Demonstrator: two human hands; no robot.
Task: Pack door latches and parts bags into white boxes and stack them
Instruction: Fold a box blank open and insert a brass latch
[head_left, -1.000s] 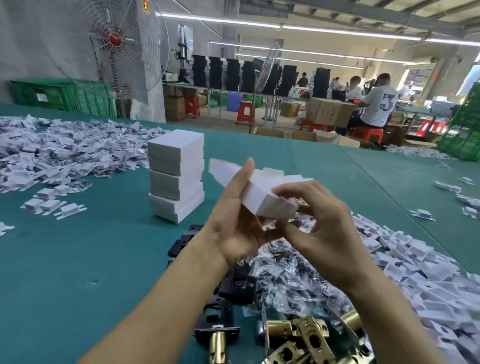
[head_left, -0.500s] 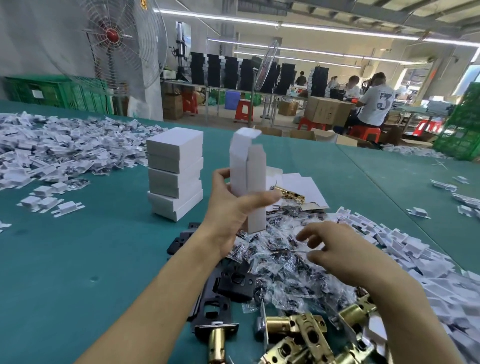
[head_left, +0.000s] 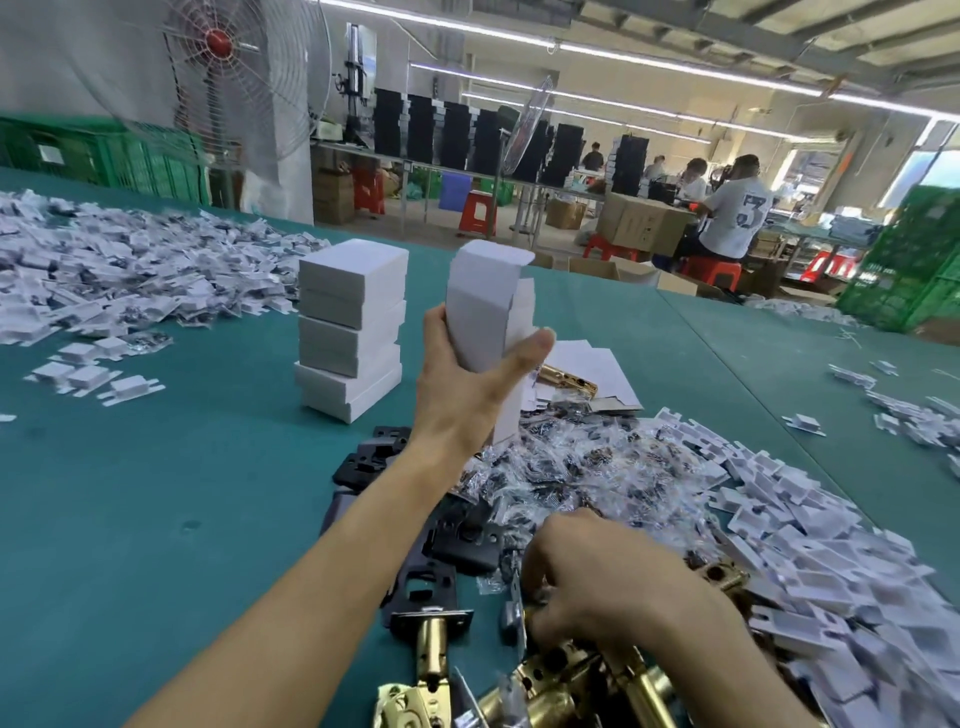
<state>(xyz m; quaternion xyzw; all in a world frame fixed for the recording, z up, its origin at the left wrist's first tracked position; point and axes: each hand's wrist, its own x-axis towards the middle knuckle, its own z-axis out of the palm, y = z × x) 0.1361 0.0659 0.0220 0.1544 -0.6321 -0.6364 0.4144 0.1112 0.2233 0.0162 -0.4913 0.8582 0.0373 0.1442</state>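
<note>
Left hand (head_left: 465, 382) raised over mid table (head_left: 130, 493), fingers wrapped round lower half of white box (head_left: 478, 312); box upright, long side vertical, top flap open and bent over toward the right; box is clear of the table, just right of the stack.

Right hand (head_left: 602, 587) low at near right, back of hand up, fingers curled down into the brass latches (head_left: 550, 686); fingertips hidden in the pile, cannot tell if they grasp a latch or only touch it.

Stack of white boxes (head_left: 350, 332) on table left of the held box; three closed boxes, one on another, slightly offset; not touching the hand.

Parts bags (head_left: 571, 467), clear plastic with dark small parts, heaped between the two hands; heap runs right into a wide pile of white card inserts (head_left: 805, 545) along the near right.

Black plates (head_left: 363, 462) lie just left of the bags, under the left forearm; one black-faced latch with brass body (head_left: 431, 644) lies near edge, left of the brass pile.

Flat white sheets (head_left: 592, 364) behind the held box, one brass latch (head_left: 566, 376) lying on them.

Second big pile of white inserts (head_left: 104, 270) at far left of table.

Background: large fan (head_left: 234, 78) far left; seated worker in white shirt (head_left: 732, 213) far right, back to camera; green crates (head_left: 904, 270) at right edge.
</note>
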